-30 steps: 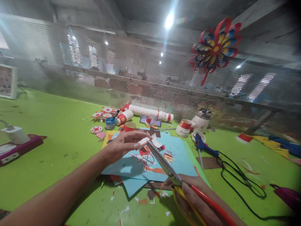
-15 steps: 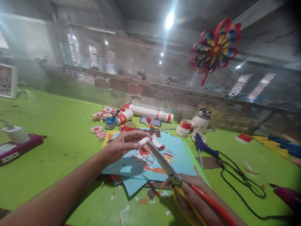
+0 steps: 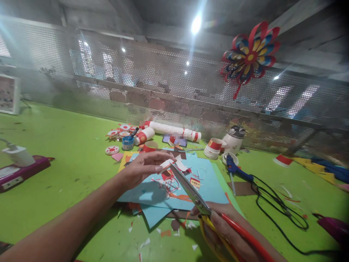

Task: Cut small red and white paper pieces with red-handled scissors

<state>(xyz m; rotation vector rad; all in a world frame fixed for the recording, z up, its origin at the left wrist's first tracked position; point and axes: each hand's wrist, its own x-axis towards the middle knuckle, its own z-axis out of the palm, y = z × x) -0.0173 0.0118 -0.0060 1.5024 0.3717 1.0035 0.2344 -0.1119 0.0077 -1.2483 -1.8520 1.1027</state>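
Between the thumb and fingers of my left hand (image 3: 141, 165) is a small white paper piece (image 3: 165, 166) with a red edge. My right hand (image 3: 226, 225) grips scissors (image 3: 191, 187) with one red and one yellow handle. Their blades look nearly closed, and the tips meet the right end of the paper piece. Below lie blue paper sheets (image 3: 212, 182), stacked unevenly. On them are thin red and white paper trimmings (image 3: 170, 185) and a small red-and-yellow paper label (image 3: 195, 182). A curled white paper scrap (image 3: 180, 163) sits just behind the blade tips.
A blue glue gun (image 3: 237, 169) with its black cable (image 3: 275, 203) lies to the right. Behind the sheets are a long white-and-red tube (image 3: 171, 130), a blue jar (image 3: 127, 143) and a white bottle (image 3: 233, 140). A purple power strip (image 3: 29, 170) is at the left.
Almost nothing differs. Both hands, the scissors and the paper piece keep practically the same positions.
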